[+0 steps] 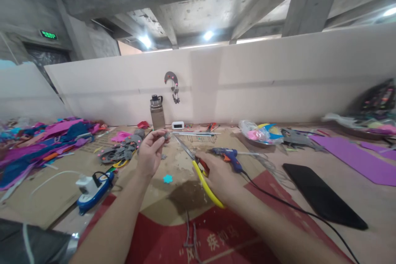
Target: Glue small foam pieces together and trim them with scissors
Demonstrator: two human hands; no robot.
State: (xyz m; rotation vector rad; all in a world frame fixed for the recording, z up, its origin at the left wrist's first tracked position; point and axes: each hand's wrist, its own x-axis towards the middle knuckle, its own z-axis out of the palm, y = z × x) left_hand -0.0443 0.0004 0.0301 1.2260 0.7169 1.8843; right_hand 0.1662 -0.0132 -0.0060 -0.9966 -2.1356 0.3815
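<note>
Pinched between the fingertips of my left hand is a small grey piece, too small to make out fully. My right hand grips a pair of scissors with yellow handles. Their metal blades point up and left, ending close to the grey piece; a gap appears to lie between them. Below, a turquoise flower-shaped cutout lies on the cardboard. A blue glue gun rests to the right of my right hand. Grey cutouts with pink dots are heaped left of my left hand.
A blue power strip with a white plug sits at left, beside coloured scraps. A bottle and small white clock stand near the wall. A black phone-like slab and purple sheet lie at right.
</note>
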